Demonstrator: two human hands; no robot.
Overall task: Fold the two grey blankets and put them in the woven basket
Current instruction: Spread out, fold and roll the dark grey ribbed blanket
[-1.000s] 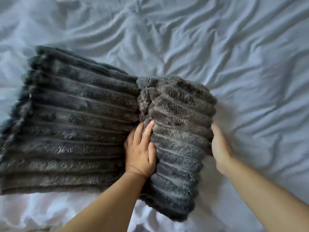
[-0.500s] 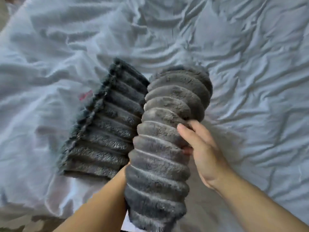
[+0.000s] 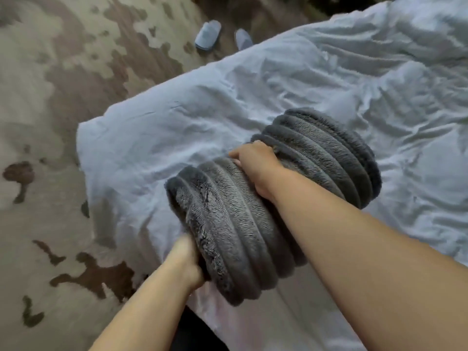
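Folded grey blanket (image 3: pixel 235 224) held over the bed (image 3: pixel 177 127): fingers of the left hand (image 3: pixel 186 262) grasp its near end from below, those of the right hand (image 3: pixel 255 163) clamp its middle crease, presumably so the layers cannot spring apart.

Text, labels, brands, numbers, signs: none legible. Blanket (image 3: pixel 235 224), bed sheet (image 3: pixel 329 72), slippers (image 3: pixel 208 35) and carpet (image 3: pixel 50 97) bore no readable marking.
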